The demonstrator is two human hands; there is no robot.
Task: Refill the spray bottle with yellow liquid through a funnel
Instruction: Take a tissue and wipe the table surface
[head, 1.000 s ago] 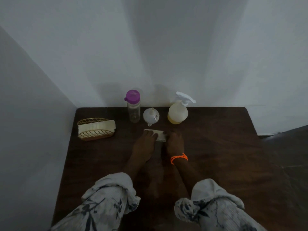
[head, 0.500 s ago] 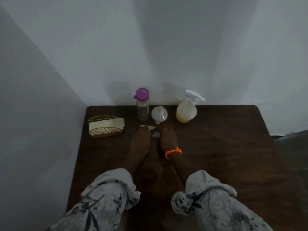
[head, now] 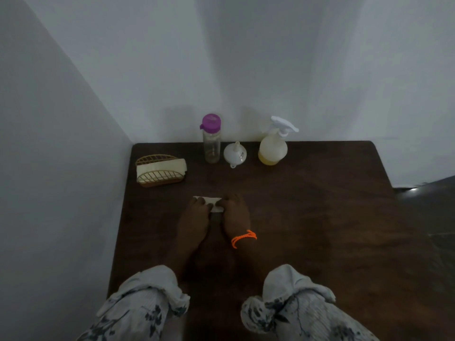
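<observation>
Both hands are down at the centre of the frame on a small folded white tissue [head: 213,204]. The left hand [head: 195,217] presses its left end with fingers laid over it; the right hand [head: 235,214] has fingers curled over its right end, seemingly pinching it against the dark wooden tabletop [head: 320,217]. This looks like wiping or tidying around the refill rather than the pour itself.

The spray bottle [head: 273,147] stands upper centre-right: rounded translucent plastic, white trigger head on, yellow liquid low in its base. Left of it the white funnel [head: 235,153] rests mouth-down, spout up, apart from the bottle. Further left stands a slim clear bottle with a purple cap [head: 211,139], apparently near empty. A woven wire napkin holder [head: 160,169] sits at the left edge.

Next move, likely: release the tissue and go for the trigger head.
</observation>
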